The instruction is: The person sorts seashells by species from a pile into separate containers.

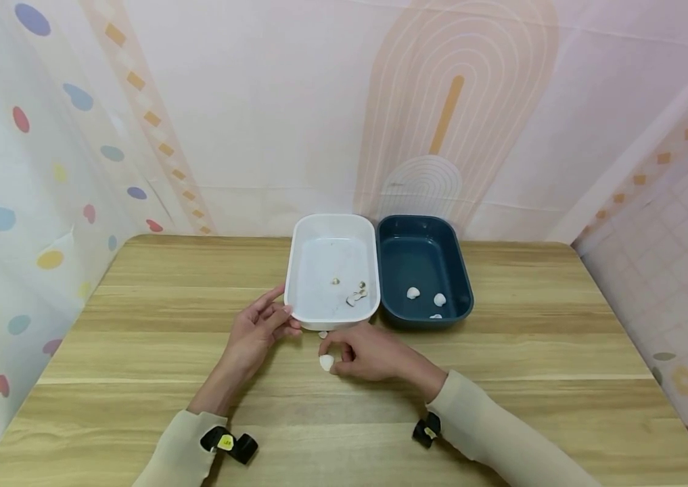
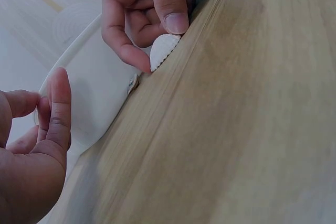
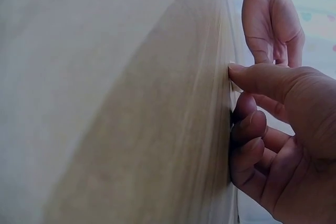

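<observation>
My right hand (image 1: pixel 371 352) pinches a white ribbed seashell (image 1: pixel 327 363) between thumb and forefinger, at the tabletop; in the left wrist view the shell (image 2: pixel 164 51) shows its scalloped edge. My left hand (image 1: pixel 252 341) holds the front left corner of a white rectangular tray (image 1: pixel 333 320) by its rim. Against the tray's front wall, on the table, lies another small shell (image 1: pixel 323 334), partly hidden. Inside the white tray are several small brownish shells (image 1: pixel 356 296). From the right wrist view, the pinched shell is mostly hidden behind the right thumb (image 3: pixel 262 80).
A dark blue tray (image 1: pixel 425 322) stands right beside the white one, with white shells (image 1: pixel 413 293) near its front end. Both trays are at the back of the wooden table (image 1: pixel 532 358), close to a patterned curtain (image 1: pixel 270 122).
</observation>
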Available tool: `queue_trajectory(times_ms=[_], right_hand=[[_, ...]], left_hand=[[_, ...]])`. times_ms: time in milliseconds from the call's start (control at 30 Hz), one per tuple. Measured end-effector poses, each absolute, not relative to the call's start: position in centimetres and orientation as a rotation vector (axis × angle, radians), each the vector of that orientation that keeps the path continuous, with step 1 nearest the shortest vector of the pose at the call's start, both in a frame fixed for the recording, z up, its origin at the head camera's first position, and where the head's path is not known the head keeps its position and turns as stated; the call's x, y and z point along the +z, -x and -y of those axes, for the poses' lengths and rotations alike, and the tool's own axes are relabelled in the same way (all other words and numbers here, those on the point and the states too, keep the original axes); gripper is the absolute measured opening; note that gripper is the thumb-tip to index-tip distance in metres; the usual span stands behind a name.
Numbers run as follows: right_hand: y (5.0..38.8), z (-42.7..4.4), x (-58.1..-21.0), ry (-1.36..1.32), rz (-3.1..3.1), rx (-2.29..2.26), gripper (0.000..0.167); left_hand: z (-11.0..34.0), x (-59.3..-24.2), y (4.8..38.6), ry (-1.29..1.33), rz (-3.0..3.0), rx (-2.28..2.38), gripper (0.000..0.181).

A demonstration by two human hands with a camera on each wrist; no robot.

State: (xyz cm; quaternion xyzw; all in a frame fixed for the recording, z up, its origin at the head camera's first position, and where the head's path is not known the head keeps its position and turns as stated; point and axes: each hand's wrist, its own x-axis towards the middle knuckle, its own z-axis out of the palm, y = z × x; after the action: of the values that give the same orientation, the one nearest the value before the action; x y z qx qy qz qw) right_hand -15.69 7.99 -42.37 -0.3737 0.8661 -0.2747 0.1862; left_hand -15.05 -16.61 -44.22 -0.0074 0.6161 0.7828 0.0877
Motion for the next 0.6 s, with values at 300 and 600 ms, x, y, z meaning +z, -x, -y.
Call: queue_trajectory(times_ms=[300,600], right_hand=[[15.74,-8.21,-42.58,1.015,-2.433,-0.804,0.021],[15.38,-8.73,-42.03,1.037,-2.425,-0.828,0.019]], left_hand=[[16.48,-44.23,15.15,0.046,-1.821,2.336,0.059],[16.38,-44.18,15.10,0.026,-1.813,2.343,0.061]])
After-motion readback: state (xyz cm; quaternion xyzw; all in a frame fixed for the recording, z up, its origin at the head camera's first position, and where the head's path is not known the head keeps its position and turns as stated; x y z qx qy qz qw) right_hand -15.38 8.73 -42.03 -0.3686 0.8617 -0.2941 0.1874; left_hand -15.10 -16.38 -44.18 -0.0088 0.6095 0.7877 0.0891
